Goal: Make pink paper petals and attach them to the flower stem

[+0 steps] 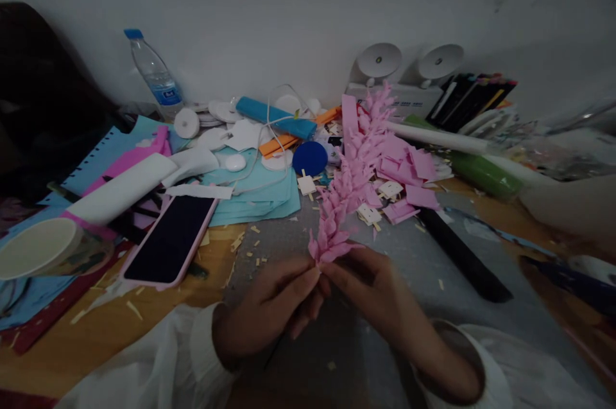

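Note:
My left hand (274, 300) and my right hand (370, 290) meet over the grey mat (409, 268) near the table's front edge. Both pinch the near end of a long pink paper chain (349, 181) made of folded pieces, which runs away from me toward the wall. Its far end reaches a heap of loose pink paper squares (407, 171). Small white folded pieces (369, 214) lie beside the chain. White sleeves cover both wrists.
A pink-cased phone (168, 239) lies screen-up at the left, near a white roll (120, 191) and light blue paper sheets (255, 197). A water bottle (154, 75) stands by the wall. A black ruler-like bar (464, 258) and green tube (481, 174) lie right.

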Motion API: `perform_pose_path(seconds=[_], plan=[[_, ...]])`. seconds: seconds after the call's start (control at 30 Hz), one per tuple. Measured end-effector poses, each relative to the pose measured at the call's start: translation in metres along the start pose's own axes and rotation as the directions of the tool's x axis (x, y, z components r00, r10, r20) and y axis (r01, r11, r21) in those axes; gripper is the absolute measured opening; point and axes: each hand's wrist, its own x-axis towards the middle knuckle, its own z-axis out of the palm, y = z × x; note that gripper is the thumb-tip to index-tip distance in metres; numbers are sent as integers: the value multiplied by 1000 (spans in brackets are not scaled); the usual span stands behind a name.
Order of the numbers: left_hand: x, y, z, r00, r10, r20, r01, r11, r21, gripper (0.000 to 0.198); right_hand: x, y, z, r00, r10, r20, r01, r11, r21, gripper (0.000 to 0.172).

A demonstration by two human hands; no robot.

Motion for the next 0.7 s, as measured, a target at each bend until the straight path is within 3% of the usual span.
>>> perform_pose_path(seconds=[0.2, 0.43, 0.7], plan=[[-1, -1, 2, 998, 2, -57, -1, 1000, 30, 41, -1, 0, 2, 1000, -29, -2, 29, 997, 69, 15], [1, -1, 2, 998, 19, -56, -27, 988, -151, 40, -3, 0, 6, 998, -63, 18, 59, 984, 166, 11], [2, -1, 4, 981, 36, -192, -44, 998, -37, 40, -3, -1, 9, 998, -36, -48, 38, 998, 41, 20]])
